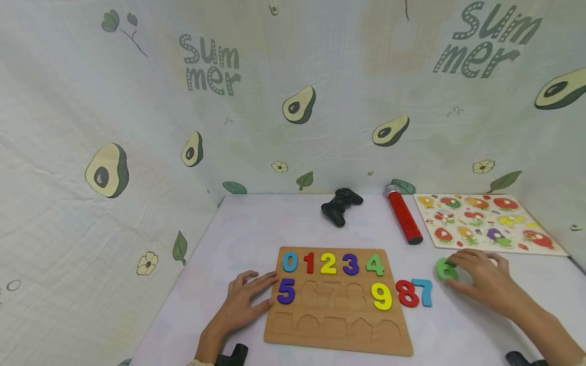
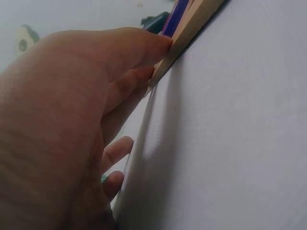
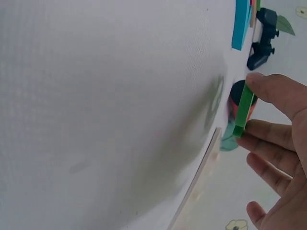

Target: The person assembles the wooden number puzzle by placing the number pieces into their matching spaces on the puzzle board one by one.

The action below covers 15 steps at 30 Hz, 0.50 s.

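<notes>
My right hand pinches a green number 6 piece between thumb and fingers, to the right of the wooden number board. In the right wrist view the green piece is held edge-on, above its shadow on the table. At the board's left edge, the thumb and fingertips of my left hand touch the wood with the fingers extended. Seated in the board are 0 to 4 in the top row, with a purple 5 and a yellow 9 below. Several outlined recesses hold no piece.
A red 8 overlaps the board's right edge in the head view, beside a blue 7. Farther back are a black game controller, a red glittery cylinder and a fruit puzzle board. A printed cloth hangs behind.
</notes>
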### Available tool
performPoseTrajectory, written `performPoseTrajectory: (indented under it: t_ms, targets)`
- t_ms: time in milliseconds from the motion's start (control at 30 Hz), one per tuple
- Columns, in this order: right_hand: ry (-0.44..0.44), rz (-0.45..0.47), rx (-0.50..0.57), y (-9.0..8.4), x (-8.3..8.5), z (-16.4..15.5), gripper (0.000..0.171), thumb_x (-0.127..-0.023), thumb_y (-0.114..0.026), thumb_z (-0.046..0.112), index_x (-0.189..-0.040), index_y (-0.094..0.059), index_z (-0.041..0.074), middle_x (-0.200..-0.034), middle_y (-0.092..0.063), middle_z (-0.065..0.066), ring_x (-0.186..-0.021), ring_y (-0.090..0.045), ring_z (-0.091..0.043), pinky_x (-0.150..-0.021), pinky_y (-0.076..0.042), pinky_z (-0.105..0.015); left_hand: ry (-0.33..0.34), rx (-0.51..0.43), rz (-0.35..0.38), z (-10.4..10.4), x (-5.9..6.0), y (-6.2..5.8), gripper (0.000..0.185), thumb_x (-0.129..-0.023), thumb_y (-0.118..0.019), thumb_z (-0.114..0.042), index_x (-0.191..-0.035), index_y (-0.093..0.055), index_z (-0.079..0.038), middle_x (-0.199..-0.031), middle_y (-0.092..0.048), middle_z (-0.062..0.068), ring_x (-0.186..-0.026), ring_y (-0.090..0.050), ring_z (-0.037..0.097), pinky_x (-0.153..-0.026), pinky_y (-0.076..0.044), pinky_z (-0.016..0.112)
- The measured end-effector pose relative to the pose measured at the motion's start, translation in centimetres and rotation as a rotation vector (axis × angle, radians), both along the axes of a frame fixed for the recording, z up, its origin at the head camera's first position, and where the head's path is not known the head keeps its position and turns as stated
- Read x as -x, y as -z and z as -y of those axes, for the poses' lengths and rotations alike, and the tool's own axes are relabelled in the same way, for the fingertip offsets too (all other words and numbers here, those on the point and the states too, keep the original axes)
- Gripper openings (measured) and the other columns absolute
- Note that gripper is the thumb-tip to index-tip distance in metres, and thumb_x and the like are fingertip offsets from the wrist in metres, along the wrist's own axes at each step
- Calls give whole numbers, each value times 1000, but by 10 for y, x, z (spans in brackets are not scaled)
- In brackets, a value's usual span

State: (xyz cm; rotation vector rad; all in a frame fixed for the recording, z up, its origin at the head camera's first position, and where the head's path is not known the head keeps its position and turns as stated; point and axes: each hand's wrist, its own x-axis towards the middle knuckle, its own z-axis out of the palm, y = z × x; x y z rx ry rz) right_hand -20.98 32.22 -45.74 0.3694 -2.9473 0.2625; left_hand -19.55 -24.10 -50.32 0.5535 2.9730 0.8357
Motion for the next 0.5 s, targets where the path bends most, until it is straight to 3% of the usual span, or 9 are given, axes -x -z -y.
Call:
performPoseTrajectory:
  t_ms: [500]
  targets:
    - [-57, -60, 5, 1, -8, 19, 55, -69, -91, 32, -111, -71, 2, -117, -65, -23, -116, -44, -44, -94, -18, -73, -7, 2, -3, -1, -1, -2, 53, -93, -63, -53, -143, -56, -37, -149, -47, -19, -138, -31, 26, -105, -22, 57]
